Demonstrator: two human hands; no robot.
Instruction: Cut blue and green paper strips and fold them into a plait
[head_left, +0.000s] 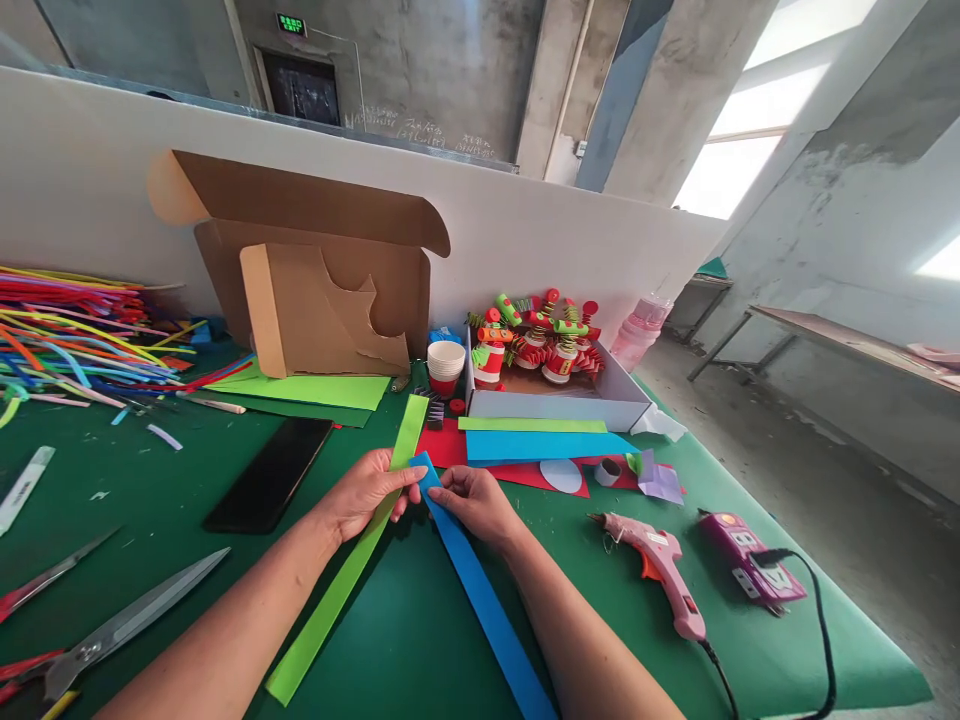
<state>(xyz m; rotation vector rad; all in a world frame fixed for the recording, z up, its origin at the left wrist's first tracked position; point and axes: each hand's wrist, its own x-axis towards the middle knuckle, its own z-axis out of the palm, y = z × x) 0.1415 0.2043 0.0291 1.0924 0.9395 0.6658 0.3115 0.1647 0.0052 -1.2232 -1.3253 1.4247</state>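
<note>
My left hand (379,490) pinches a long green paper strip (337,610) that slants from upper right to lower left. My right hand (472,502) grips a blue paper strip (491,625) near its upper end, and the strip runs down toward the lower right. That upper end of the blue strip meets the green one between my two hands, where my left fingertips also touch it. Just beyond my hands lie a red paper sheet (442,445), another blue strip (540,447) and another green strip (525,425).
A pink glue gun (656,560) and a purple power socket (750,560) lie at right. At left are a black phone (270,475), large scissors (142,610) and colourful pipe cleaners (75,330). Behind stand paper cups (446,365), a white box (555,408) of figures and brown cardboard (315,310).
</note>
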